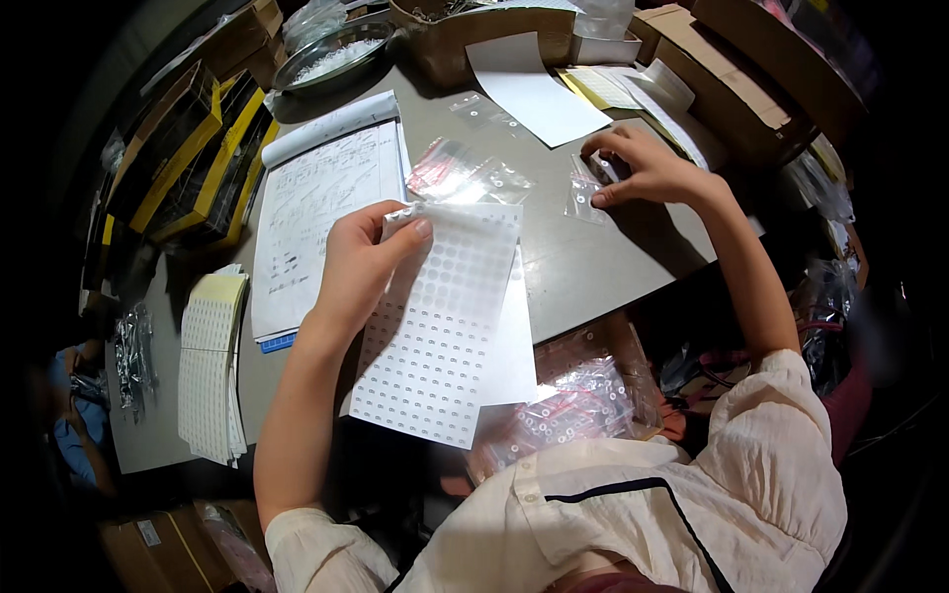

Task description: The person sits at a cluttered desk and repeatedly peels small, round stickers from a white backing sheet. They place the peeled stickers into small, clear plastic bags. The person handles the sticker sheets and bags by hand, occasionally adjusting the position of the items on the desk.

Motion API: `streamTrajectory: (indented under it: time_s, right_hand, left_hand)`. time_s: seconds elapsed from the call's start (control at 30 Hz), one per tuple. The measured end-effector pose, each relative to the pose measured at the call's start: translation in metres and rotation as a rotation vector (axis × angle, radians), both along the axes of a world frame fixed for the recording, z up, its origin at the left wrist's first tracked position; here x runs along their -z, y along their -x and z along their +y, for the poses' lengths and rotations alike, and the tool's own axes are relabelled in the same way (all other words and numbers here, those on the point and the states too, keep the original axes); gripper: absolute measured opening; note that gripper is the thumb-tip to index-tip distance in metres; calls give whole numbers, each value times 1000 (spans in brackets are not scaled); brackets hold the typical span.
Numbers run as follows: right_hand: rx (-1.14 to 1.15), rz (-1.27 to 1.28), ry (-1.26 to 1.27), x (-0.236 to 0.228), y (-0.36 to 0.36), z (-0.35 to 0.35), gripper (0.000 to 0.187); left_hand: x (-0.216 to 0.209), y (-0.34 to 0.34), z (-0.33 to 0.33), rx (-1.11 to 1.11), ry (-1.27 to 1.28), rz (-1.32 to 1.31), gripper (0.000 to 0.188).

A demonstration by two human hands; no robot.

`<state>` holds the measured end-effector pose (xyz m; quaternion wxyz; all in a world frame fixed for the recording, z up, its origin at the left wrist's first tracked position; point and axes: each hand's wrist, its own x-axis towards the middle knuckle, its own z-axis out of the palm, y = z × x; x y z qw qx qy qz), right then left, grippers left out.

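My left hand [371,252] pinches the top edge of a sheet of small round stickers [420,371] between thumb and fingers. The upper rows of this sheet are bare circles; the lower rows carry printed marks. Behind it lies a blank white sheet [509,366]. Over the table to the right, my right hand [638,168] has its thumb and fingers curved and apart, at a small clear zip bag [583,196] with a round white sticker. Its thumb touches the bag. Between the hands lie several clear bags with red edges [460,173].
An open notebook [326,217] lies left, near stacked sticker sheets [210,366] and black-and-yellow boxes [193,158]. At the back are a metal bowl [331,59], a white paper [534,89] and a cardboard box [732,69]. A box of bags [573,405] sits below the front edge.
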<state>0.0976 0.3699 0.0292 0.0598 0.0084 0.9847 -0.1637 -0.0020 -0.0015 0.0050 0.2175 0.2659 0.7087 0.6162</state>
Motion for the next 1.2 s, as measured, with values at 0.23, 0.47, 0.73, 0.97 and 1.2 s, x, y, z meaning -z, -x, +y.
streamTrajectory:
  time_s: [0.23,0.47,0.73,0.97,1.2]
  right_hand:
    - [-147,157,100,8,-60,-31,55]
    - [-424,13,357,-12,-92,-77,41]
    - [-273,391,352,-11,-36,-123,18]
    - [-351,593,28,10,-12,-144,18]
    - [-307,432,413,9,-11,-132,15]
  left_hand:
    - [2,9,-6,15,-41,22,20]
    - [6,10,-4,11,-58,0,20]
    - [6,-3,0,47,-78,-9,18]
    - [6,-5,0,-1,10,92,19]
    - [10,4,-3,6,-3,-30,20]
